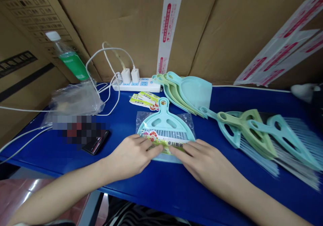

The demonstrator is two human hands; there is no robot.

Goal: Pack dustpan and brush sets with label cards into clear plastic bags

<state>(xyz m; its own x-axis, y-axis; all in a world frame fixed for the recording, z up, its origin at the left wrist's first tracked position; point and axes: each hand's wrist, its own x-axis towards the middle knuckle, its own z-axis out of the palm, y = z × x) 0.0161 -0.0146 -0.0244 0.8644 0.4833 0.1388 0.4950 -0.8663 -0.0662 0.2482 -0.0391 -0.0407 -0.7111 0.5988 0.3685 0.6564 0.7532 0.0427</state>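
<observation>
A light blue dustpan and brush set (pixel 164 118) lies in front of me on a clear plastic bag (pixel 190 118), handle pointing away. The brush's bristles show across the pan. A yellow-green and white label (pixel 165 147) with a red cartoon figure runs across the lower part of the set. My left hand (pixel 133 153) is closed at the left side of the set, its thumb on the label. On the right side, my right hand (pixel 202 157) is closed with its thumb and fingers on the label's right end. Part of the pan's lower edge is hidden by both hands.
Loose labels (pixel 142 100) lie behind the set. Several stacked dustpans (pixel 194 91) stand back right, and several brushes (pixel 252 128) are piled on the right. A power strip (pixel 138 84), bottle (pixel 73 63), crumpled plastic bags (pixel 75 98) and phone (pixel 96 142) are leftward and behind.
</observation>
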